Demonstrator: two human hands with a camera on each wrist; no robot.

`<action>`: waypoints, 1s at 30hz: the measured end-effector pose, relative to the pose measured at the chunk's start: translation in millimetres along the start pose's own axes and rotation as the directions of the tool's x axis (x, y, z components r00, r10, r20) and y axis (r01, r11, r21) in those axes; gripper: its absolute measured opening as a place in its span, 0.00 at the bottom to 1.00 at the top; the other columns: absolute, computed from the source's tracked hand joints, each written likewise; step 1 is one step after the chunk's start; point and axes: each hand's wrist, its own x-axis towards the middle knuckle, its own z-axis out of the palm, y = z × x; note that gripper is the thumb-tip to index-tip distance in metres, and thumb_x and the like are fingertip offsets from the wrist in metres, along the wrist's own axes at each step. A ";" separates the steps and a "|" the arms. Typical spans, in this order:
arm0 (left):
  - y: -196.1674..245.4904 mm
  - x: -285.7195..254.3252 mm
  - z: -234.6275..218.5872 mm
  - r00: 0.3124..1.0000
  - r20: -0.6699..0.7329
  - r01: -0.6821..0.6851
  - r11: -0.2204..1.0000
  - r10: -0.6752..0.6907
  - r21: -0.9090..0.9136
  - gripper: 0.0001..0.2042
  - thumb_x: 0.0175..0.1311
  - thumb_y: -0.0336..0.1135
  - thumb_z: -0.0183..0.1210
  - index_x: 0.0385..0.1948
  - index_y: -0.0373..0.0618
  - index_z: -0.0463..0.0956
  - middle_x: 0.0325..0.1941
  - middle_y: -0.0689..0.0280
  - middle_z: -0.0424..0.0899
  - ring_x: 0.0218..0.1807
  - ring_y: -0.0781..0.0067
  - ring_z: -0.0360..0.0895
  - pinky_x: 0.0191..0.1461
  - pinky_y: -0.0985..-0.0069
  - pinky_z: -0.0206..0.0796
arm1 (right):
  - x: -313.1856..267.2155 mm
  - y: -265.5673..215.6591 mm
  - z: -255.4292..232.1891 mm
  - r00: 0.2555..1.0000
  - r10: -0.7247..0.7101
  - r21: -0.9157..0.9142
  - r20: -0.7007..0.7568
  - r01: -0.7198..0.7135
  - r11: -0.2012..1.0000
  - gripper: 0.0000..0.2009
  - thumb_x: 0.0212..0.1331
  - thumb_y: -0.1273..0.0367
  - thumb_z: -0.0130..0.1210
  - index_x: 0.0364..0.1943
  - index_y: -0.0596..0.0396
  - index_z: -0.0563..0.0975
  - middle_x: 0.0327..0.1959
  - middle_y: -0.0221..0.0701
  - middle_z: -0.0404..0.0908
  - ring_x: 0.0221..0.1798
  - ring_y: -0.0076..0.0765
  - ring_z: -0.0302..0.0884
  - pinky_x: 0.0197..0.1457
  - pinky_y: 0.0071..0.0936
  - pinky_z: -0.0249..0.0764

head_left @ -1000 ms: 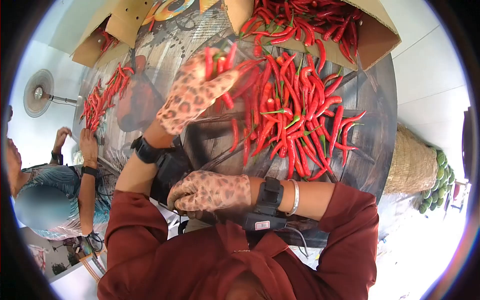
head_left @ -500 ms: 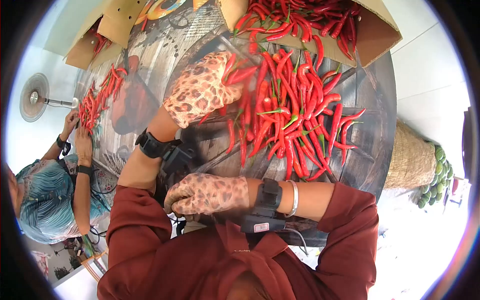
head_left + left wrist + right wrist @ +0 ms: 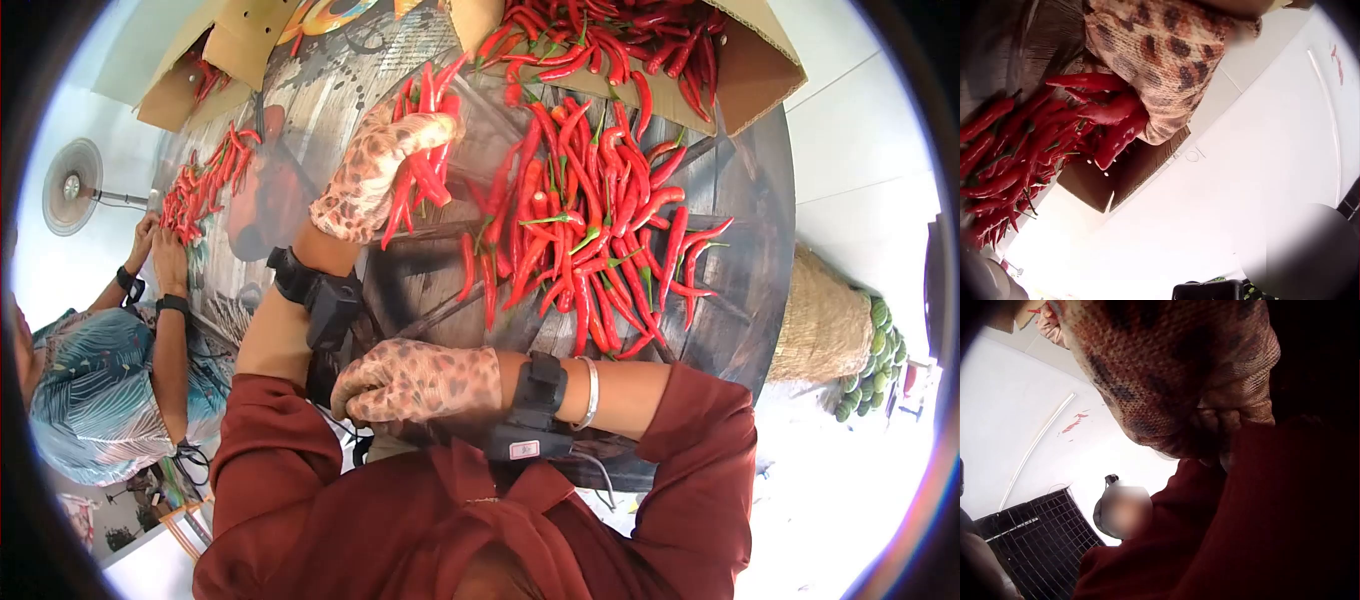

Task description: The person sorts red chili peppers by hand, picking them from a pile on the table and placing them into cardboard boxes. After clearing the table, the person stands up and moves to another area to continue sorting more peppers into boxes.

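My left hand [image 3: 370, 175], in a leopard-print glove, grips a bunch of red chili peppers [image 3: 432, 180] above the table, left of a large chili pile [image 3: 590, 230]. In the left wrist view the gloved hand [image 3: 1160, 62] hides part of the bunch, and several red chilies [image 3: 1110, 115] stick out from under it. My right hand [image 3: 415, 385], gloved alike, stays at the table's near edge close to my body with its fingers curled. In the right wrist view the curled glove [image 3: 1179, 381] is beside the dark red shirt [image 3: 1210, 519], and no chili shows in it.
A cardboard box [image 3: 755, 70] spilling chilies lies at the back right; another box [image 3: 225, 55] is at the back left. A second person's hands [image 3: 168, 262] touch a smaller chili pile [image 3: 205, 195]. Green fruit [image 3: 875, 360] lies beyond the table's right side.
My left hand has moved slightly left, away from the pile, and its chilies have turned from pointing right to upright. My right hand has stayed put. The second person's raised hand has come to their pile.
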 end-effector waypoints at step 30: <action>-41.9 -11.7 -2.0 0.939 -0.023 -0.312 0.819 0.344 -0.482 0.15 0.66 0.38 0.53 0.44 0.34 0.76 0.47 0.61 0.79 0.47 0.73 0.77 0.51 0.78 0.70 | -53.4 -79.0 -30.0 0.832 -0.236 -0.794 -0.503 -0.552 -0.254 0.15 0.50 0.73 0.50 0.44 0.55 0.77 0.45 0.42 0.76 0.50 0.48 0.74 0.51 0.38 0.72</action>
